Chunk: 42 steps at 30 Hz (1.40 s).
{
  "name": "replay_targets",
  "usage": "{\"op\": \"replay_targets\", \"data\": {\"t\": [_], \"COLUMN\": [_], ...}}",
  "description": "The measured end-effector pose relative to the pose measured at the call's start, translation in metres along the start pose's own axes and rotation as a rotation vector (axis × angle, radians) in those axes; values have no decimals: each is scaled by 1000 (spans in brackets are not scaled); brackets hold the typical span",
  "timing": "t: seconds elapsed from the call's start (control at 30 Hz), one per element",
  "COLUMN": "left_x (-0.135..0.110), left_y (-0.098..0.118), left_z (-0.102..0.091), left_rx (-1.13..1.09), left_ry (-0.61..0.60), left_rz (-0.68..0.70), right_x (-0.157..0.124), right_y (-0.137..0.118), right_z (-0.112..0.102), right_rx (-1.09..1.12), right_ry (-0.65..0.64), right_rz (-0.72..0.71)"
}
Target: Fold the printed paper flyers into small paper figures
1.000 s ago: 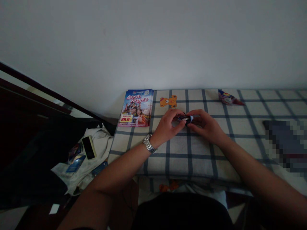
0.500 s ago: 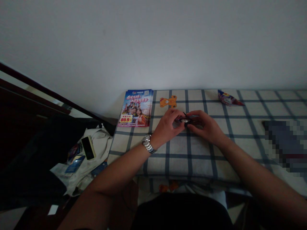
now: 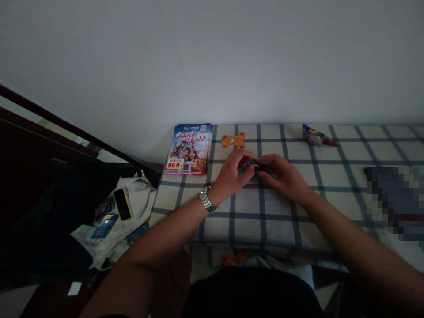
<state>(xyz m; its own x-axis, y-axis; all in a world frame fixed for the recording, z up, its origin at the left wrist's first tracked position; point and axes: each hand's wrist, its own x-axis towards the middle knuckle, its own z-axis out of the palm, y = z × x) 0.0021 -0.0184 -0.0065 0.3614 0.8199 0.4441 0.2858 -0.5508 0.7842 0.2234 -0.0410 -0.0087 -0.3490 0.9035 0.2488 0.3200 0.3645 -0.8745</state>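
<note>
My left hand (image 3: 234, 173), with a metal-band watch (image 3: 207, 199) on its wrist, pinches a small folded printed paper (image 3: 251, 165) between thumb and fingers. My right hand (image 3: 277, 172) grips the other side of that paper, thumb and fingers drawn together. Most of the dark, coloured paper is hidden by my fingers. Both hands are close together, low over the checked tablecloth (image 3: 247, 212). Just beyond my left hand is a yellow bear picture (image 3: 233, 140).
A stack of flyers (image 3: 188, 150) lies at the table's left end. Near the wall sits another folded printed paper (image 3: 318, 137). A blurred-out dark object (image 3: 397, 194) is at the right. A phone (image 3: 122, 204) rests on white cloth (image 3: 137, 192) beside the table.
The paper has turned between my fingers; its pale face and dark pointed tip no longer show. Both hands stay in nearly the same place, and the whole view shifts very slightly.
</note>
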Motion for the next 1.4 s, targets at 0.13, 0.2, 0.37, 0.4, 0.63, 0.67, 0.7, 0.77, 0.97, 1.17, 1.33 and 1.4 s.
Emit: {"op": "replay_targets", "data": {"t": [0.13, 0.2, 0.37, 0.4, 0.63, 0.67, 0.7, 0.77, 0.97, 1.17, 1.33, 1.4], "left_x": [1, 1, 2, 1, 1, 1, 1, 2, 4, 5, 5, 5], "left_y": [-1, -1, -3, -4, -4, -4, -3, -2, 0, 0, 0, -2], "left_z": [0, 0, 0, 1, 0, 0, -1, -3, -9, -13, -17, -17], "left_rx": [-17, -20, -44, -49, -148, -164, -179, -205, -213, -191, -137, -123], "left_ry": [6, 6, 18, 12, -31, -36, -39, -44, -55, -20, -46, -67], "left_rz": [-16, -19, -31, -31, -49, -48, -47, -48, -81, -16, 69, 108], "right_x": [0, 0, 1, 1, 0, 0, 0, 0, -1, -1, 0, 0], "right_y": [-1, -2, -2, -1, 2, 2, 2, 2, 3, 3, -1, -1], "right_z": [0, -1, -1, 0, 0, -1, -1, -3, -11, -13, -13, -14], "right_rx": [-37, -54, -39, -38, 21, 19, 18, 22, 69, 145, 210, 218], "right_ry": [-5, -6, -32, -23, 47, 53, 58, 68, 96, 145, 162, 173], "right_rz": [-14, -36, -88, -79, -14, -16, -18, -18, -31, -13, 22, 29]}}
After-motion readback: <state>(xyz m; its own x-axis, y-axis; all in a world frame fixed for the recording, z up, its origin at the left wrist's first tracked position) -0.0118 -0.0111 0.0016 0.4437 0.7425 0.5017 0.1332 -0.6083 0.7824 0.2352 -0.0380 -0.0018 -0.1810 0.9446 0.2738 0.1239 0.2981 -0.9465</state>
